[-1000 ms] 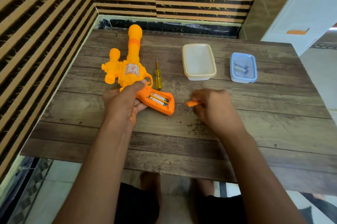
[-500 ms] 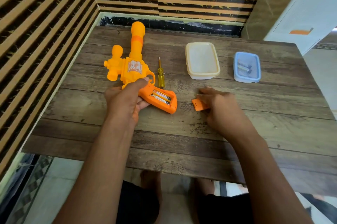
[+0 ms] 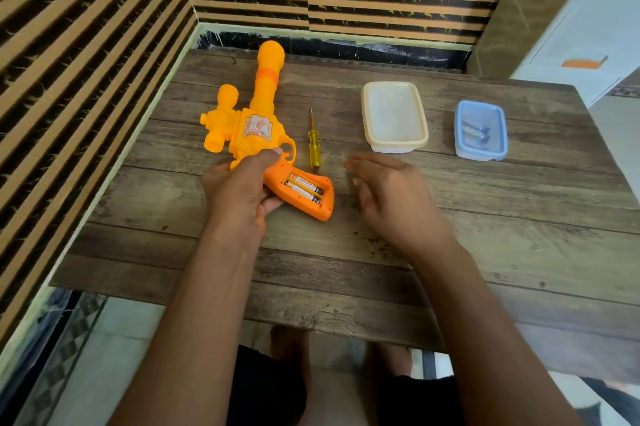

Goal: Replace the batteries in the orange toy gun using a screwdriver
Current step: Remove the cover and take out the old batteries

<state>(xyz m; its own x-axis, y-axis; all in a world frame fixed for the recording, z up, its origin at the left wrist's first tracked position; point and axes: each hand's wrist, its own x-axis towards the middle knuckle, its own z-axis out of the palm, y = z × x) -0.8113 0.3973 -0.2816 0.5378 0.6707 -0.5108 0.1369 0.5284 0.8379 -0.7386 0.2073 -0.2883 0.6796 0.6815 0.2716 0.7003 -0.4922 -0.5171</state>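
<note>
The orange toy gun (image 3: 256,127) lies on the wooden table (image 3: 502,235), barrel pointing away from me. Its grip has the battery compartment uncovered, with two batteries (image 3: 304,188) showing inside. My left hand (image 3: 239,190) is shut on the gun where the grip meets the body. A yellow-handled screwdriver (image 3: 314,145) lies just right of the gun, tip pointing away. My right hand (image 3: 391,193) hovers flat and slightly blurred to the right of the grip, fingers stretched out, nothing visible in it. The orange battery cover is out of sight.
A cream rectangular container (image 3: 367,114) sits at the back middle. A blue-lidded container (image 3: 479,154) with batteries (image 3: 476,131) inside stands to its right. Striped walls close in the left and far sides. A white cabinet (image 3: 588,27) stands at the far right.
My right hand set the orange battery cover down on the table, let go, and now has its fingers spread toward the gun, hiding the cover. The left hand stayed on the gun.
</note>
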